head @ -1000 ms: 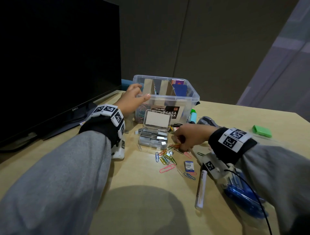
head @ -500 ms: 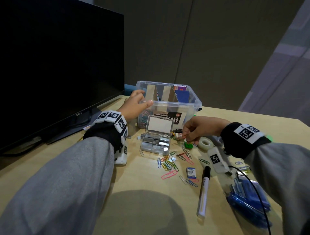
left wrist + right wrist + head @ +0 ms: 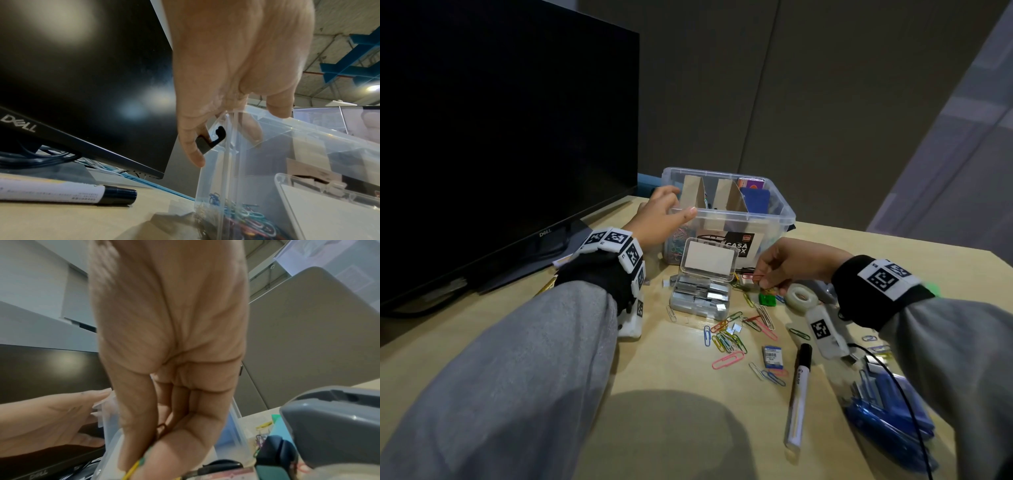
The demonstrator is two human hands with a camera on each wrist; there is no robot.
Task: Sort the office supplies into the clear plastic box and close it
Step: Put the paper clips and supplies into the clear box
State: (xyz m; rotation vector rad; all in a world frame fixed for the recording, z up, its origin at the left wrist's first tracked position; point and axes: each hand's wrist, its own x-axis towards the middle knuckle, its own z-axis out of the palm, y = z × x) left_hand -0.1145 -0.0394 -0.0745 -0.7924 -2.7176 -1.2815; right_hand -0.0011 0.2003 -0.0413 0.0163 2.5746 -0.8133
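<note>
Wooden desk with a dark monitor behind was your work surface. Your right hand pinched a few paper clips between thumb and fingers, just above the desk and in front of the box. In the right wrist view the fingers were pressed together around a red and a yellow clip. Your left hand held the left near corner of the box, thumb along the front rim and fingers curled over the wall. The box stood open at the back of the desk, with cardboard dividers and coloured clips inside. Before it lay an open staples case, many loose clips, a tape roll, a marker and a blue pouch.
</note>
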